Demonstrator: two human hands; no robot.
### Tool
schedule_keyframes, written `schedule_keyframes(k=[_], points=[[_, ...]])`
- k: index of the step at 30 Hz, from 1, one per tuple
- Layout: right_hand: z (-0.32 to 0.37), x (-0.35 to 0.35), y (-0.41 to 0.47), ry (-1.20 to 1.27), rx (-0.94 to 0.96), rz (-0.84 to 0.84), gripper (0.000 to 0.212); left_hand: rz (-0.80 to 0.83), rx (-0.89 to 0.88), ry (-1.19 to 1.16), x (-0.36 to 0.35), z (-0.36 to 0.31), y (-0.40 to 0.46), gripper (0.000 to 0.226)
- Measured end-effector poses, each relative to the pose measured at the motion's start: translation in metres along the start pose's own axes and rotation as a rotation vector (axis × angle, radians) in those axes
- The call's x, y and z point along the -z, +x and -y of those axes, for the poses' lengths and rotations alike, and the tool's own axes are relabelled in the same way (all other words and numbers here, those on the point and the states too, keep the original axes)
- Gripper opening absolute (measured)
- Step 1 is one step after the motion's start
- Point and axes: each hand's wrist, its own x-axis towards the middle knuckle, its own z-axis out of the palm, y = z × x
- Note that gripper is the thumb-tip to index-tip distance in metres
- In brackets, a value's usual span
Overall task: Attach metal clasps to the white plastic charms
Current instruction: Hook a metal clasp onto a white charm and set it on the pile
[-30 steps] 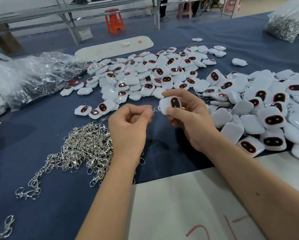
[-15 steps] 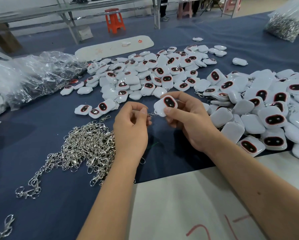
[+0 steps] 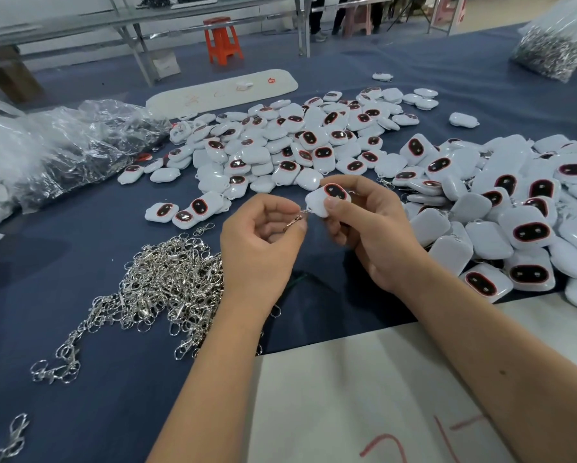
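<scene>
Above the blue worktop: one white charm, right hand grip pinching it; one metal clasp, left hand grip pinching it. Two charm heaps, one clasp pile.

The right hand is pinching a white charm between thumb and curled fingers, its dark red-rimmed oval facing up, above the blue cloth. The left hand is gripping a metal clasp in curled fingers, its end meeting the charm's lower left corner. A tangled heap of silver clasps is lying just left of the left wrist. Loose charms are spreading behind the hands, and a denser pile is sitting to the right. A crumpled clear plastic bag is resting at far left; a white sheet with red marks is lying under the forearms.
</scene>
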Motion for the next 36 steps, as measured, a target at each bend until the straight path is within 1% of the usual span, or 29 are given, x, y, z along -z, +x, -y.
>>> schedule_keyframes(k=[3,6,13,16,18,21,23,25,27,28,31,32,33,34,36], points=[[-0.001,0.001,0.000,-0.037,0.025,-0.012,0.027,-0.040,-0.009,0.014,0.000,-0.002,0.001,0.016],[0.000,0.000,0.000,-0.072,0.042,-0.022,0.026,-0.047,-0.023,0.056,0.002,-0.002,0.000,0.017],[-0.001,0.000,-0.001,-0.130,0.099,-0.060,0.026,-0.074,0.011,0.062,-0.002,-0.001,-0.002,0.017],[-0.001,-0.002,-0.004,-0.239,0.185,-0.100,0.023,-0.101,0.006,0.081,-0.005,0.000,-0.003,0.019],[-0.002,-0.004,-0.006,-0.366,0.290,-0.131,0.023,-0.127,0.016,0.080,-0.009,-0.001,-0.004,0.019],[-0.003,-0.008,-0.010,-0.533,0.437,-0.176,0.026,-0.171,0.083,-0.041,-0.013,-0.001,-0.004,0.022],[-0.004,-0.010,-0.011,-0.576,0.492,-0.194,0.027,-0.163,0.137,-0.156,-0.015,-0.002,-0.005,0.023],[-0.004,-0.011,-0.012,-0.605,0.523,-0.201,0.028,-0.145,0.163,-0.211,-0.015,-0.002,-0.006,0.024],[-0.004,-0.011,-0.012,-0.649,0.556,-0.202,0.027,-0.135,0.138,-0.169,-0.013,-0.001,-0.005,0.026],[-0.004,-0.011,-0.012,-0.678,0.577,-0.196,0.026,-0.129,0.095,-0.103,-0.012,0.000,-0.004,0.027],[-0.005,-0.012,-0.011,-0.727,0.623,-0.154,0.021,-0.093,-0.126,0.184,-0.012,0.001,-0.005,0.029],[-0.005,-0.012,-0.011,-0.728,0.627,-0.152,0.020,-0.089,-0.171,0.242,-0.013,0.000,-0.007,0.031],[-0.005,-0.011,-0.010,-0.723,0.625,-0.163,0.021,-0.090,-0.172,0.258,-0.013,-0.001,-0.008,0.034],[-0.005,-0.010,-0.009,-0.716,0.619,-0.180,0.023,-0.095,-0.135,0.229,-0.014,-0.002,-0.008,0.034],[-0.005,-0.009,-0.009,-0.705,0.612,-0.187,0.024,-0.126,0.005,0.057,-0.015,-0.004,-0.007,0.031]])
